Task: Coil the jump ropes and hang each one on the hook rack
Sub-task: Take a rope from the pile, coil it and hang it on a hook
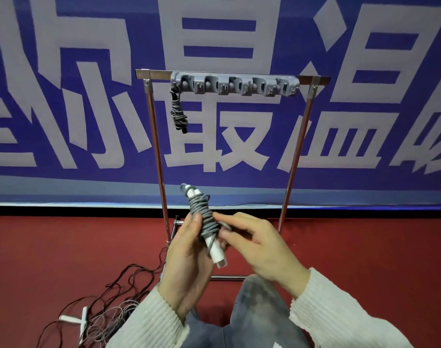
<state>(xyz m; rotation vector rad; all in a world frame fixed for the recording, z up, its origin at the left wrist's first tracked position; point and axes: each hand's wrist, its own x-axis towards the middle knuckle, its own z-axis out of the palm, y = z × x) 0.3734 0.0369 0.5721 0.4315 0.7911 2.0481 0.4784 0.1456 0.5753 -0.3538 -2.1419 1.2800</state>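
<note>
Grey coiled rope (206, 220) before rack (235, 84).

1 coiled rope (179, 110) hanging at hook rack (234, 85) left end, loose ropes (108, 307) on floor (365, 247) lower left

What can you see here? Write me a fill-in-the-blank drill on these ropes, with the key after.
1. The rope already hung on the hook rack is at its ____ end.
2. The coiled rope in the hands has ____ handles.
3. The left hand grips that coil while the right hand touches it with its ____.
4. The loose ropes lie on the ____ floor.

Missing words: left; white; fingertips; red
</note>
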